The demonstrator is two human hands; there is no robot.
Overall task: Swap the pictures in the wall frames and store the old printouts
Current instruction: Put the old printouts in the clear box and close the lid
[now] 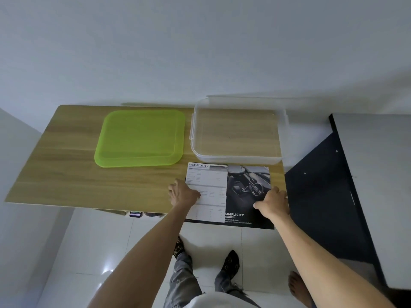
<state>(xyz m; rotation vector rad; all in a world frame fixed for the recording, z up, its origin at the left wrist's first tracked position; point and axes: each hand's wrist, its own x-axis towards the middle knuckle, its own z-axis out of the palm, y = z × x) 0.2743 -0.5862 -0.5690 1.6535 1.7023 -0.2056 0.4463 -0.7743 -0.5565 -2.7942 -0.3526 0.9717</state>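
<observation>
Head cam looks down on a wooden table (66,174) pushed against a white wall. Two printouts lie at the near right corner, sticking out a bit past the table's front edge. One on the left is a white sheet (209,185) headed "SPECIFICATION", with rows of tiny text too small to read. Overlapping it on the right is a dark car-interior print (246,196) showing a steering wheel and seats, with "SIMPLICITY" in white near the bottom and a line of small script under it that I can't make out.

Left hand (183,193) sits on the left edge of the spec sheet, fingers curled down over that edge, thumb lying on the paper. Right hand (272,204) is at the right edge of the dark print, fingers bent around that edge, thumb stretched out flat on top.

Just behind the printouts stands a clear plastic storage box (284,138), open, nothing inside, its right end hanging past the table. Left of it, a lime green lid (140,138) lies flat on the table. Under the table's front edge a phone (135,214) peeks out, and a dark cabinet (322,207) stands to the right.
</observation>
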